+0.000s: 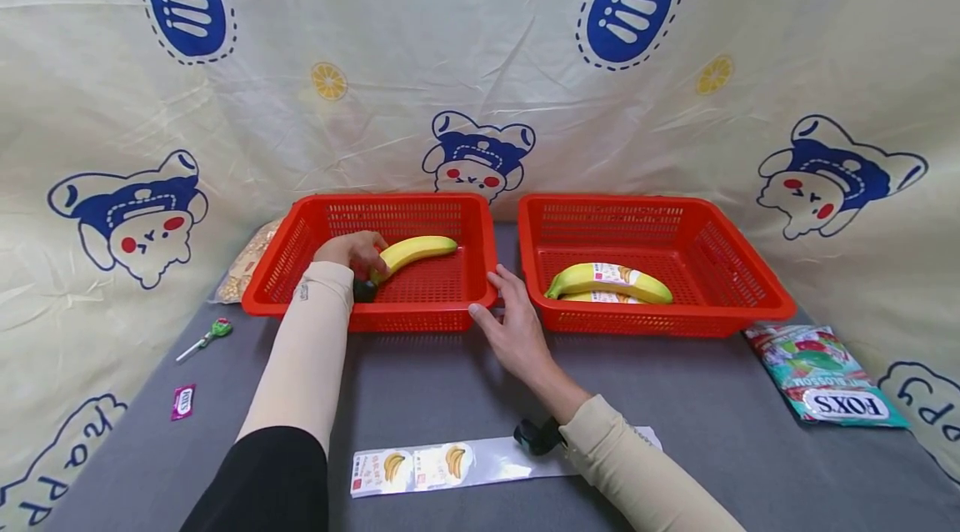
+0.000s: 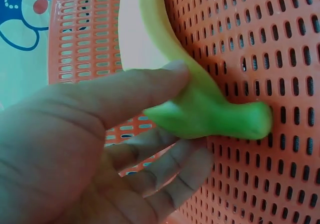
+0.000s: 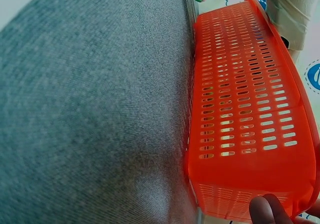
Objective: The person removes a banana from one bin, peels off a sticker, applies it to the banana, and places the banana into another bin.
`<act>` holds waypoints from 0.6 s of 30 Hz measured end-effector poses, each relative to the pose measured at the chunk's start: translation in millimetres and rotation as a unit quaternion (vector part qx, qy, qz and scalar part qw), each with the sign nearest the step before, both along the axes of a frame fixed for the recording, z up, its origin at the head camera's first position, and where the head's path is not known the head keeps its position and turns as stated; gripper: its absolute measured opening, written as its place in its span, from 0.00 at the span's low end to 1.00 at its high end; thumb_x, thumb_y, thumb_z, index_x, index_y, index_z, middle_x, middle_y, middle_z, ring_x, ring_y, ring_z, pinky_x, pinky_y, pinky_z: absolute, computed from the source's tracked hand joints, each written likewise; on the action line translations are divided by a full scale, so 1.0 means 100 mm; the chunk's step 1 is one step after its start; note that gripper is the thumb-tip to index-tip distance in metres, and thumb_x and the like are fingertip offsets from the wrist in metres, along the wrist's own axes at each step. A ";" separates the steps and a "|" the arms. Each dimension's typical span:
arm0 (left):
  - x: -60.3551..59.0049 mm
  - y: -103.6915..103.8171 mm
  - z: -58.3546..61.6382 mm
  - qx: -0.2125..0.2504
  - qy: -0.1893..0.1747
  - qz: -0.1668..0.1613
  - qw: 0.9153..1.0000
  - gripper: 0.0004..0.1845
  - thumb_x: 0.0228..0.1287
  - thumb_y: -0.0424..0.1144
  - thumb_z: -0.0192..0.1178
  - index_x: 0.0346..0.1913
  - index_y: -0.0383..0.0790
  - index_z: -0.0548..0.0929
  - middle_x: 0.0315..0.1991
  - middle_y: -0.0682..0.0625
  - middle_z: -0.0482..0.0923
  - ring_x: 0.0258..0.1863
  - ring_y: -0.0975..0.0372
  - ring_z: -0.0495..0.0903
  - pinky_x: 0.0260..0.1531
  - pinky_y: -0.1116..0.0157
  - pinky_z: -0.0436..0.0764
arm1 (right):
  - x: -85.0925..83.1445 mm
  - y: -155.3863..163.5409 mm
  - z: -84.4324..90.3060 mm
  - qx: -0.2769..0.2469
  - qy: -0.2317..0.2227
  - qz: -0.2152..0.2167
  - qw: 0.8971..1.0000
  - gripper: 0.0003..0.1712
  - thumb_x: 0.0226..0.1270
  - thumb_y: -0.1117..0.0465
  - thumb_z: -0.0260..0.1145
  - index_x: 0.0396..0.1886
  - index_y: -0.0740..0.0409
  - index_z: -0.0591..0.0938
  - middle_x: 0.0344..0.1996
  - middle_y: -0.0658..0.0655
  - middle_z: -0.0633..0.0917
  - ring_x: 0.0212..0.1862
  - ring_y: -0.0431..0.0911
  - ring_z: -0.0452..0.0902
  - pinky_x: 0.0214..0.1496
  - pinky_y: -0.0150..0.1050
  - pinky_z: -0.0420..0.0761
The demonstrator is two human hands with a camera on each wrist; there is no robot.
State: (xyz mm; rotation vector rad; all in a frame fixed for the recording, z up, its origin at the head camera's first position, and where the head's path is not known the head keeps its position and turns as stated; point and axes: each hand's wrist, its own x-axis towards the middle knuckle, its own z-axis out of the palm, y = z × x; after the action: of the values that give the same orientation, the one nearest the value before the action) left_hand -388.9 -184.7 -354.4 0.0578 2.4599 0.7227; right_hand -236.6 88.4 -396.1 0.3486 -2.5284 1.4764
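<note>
In the left red basket (image 1: 420, 317) lies a yellow banana (image 1: 420, 248) with a green stem end. My left hand (image 1: 352, 253) holds it near that end. In the left wrist view the thumb (image 2: 165, 82) presses on top of the banana (image 2: 200, 92), and the other fingers lie below it. My right hand (image 1: 517, 332) grips the front right corner of the same basket (image 3: 250, 169), its thumb (image 3: 262, 209) against the outside wall. The rest of that hand is mostly cut off in the right wrist view.
The right red basket (image 1: 645, 319) holds bananas (image 1: 611, 282) with labels. A label strip (image 1: 442, 465) lies in front, partly under my right forearm. A lollipop (image 1: 217, 329) and small pink packet (image 1: 183, 403) lie left; a FOX'S bag (image 1: 828, 378) lies right. Another bag (image 1: 247, 265) sits behind the left basket.
</note>
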 end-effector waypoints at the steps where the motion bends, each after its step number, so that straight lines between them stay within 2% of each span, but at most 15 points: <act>1: 0.01 0.01 0.01 0.009 0.000 0.011 1.000 0.30 0.60 0.39 0.62 0.63 0.38 0.63 0.54 0.39 0.69 0.46 0.52 0.75 0.49 0.59 0.78 | 0.00 0.00 0.00 0.000 0.000 0.001 1.000 0.36 0.61 0.55 0.66 0.68 0.58 0.66 0.71 0.53 0.61 0.59 0.51 0.71 0.55 0.49 0.77; 4: 0.04 0.04 0.01 0.049 0.022 0.034 0.998 0.26 0.62 0.33 0.57 0.63 0.35 0.63 0.53 0.39 0.67 0.45 0.52 0.73 0.46 0.59 0.80 | 0.01 0.01 0.00 0.001 -0.004 0.001 1.000 0.37 0.61 0.55 0.66 0.68 0.57 0.65 0.71 0.53 0.61 0.61 0.51 0.70 0.56 0.50 0.77; 6: 0.03 0.05 0.01 0.065 0.046 0.040 0.996 0.25 0.63 0.30 0.55 0.63 0.33 0.63 0.51 0.38 0.67 0.40 0.54 0.74 0.40 0.61 0.81 | 0.01 0.01 0.01 0.000 -0.006 0.002 1.000 0.37 0.61 0.55 0.66 0.68 0.57 0.65 0.71 0.52 0.60 0.61 0.51 0.69 0.56 0.50 0.76; 8: 0.02 0.06 0.02 0.068 0.076 0.040 0.994 0.24 0.64 0.30 0.53 0.63 0.32 0.64 0.49 0.38 0.68 0.34 0.55 0.74 0.34 0.63 0.81 | 0.01 0.01 0.02 -0.001 -0.007 0.001 1.000 0.37 0.61 0.55 0.66 0.68 0.57 0.65 0.71 0.52 0.60 0.61 0.51 0.69 0.57 0.50 0.76; 11: -0.02 0.08 0.02 0.052 0.112 0.039 0.992 0.25 0.63 0.31 0.55 0.63 0.32 0.66 0.48 0.39 0.69 0.32 0.57 0.71 0.30 0.66 0.76 | 0.01 0.01 0.01 -0.004 -0.002 0.003 1.000 0.36 0.61 0.55 0.66 0.68 0.58 0.66 0.71 0.53 0.61 0.60 0.52 0.71 0.56 0.51 0.76; 13: -0.05 0.10 0.03 0.031 0.136 0.039 0.989 0.25 0.62 0.33 0.57 0.62 0.32 0.67 0.49 0.39 0.70 0.36 0.56 0.70 0.32 0.66 0.75 | 0.00 0.01 0.01 -0.005 0.002 0.005 1.000 0.36 0.62 0.56 0.66 0.68 0.59 0.66 0.71 0.54 0.61 0.59 0.52 0.72 0.56 0.51 0.77; 18: -0.07 0.15 0.10 -0.004 0.184 0.045 0.982 0.24 0.62 0.35 0.59 0.60 0.31 0.72 0.52 0.37 0.73 0.47 0.52 0.71 0.52 0.58 0.74 | -0.01 0.02 -0.01 -0.002 0.008 0.006 1.000 0.36 0.61 0.56 0.66 0.67 0.59 0.66 0.71 0.54 0.61 0.58 0.52 0.72 0.55 0.50 0.77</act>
State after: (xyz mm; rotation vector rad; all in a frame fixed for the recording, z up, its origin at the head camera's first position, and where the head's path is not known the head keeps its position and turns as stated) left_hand -396.3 -169.2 -344.7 0.0833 2.8342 0.7994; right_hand -237.7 90.1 -397.3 0.3740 -2.5151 1.4763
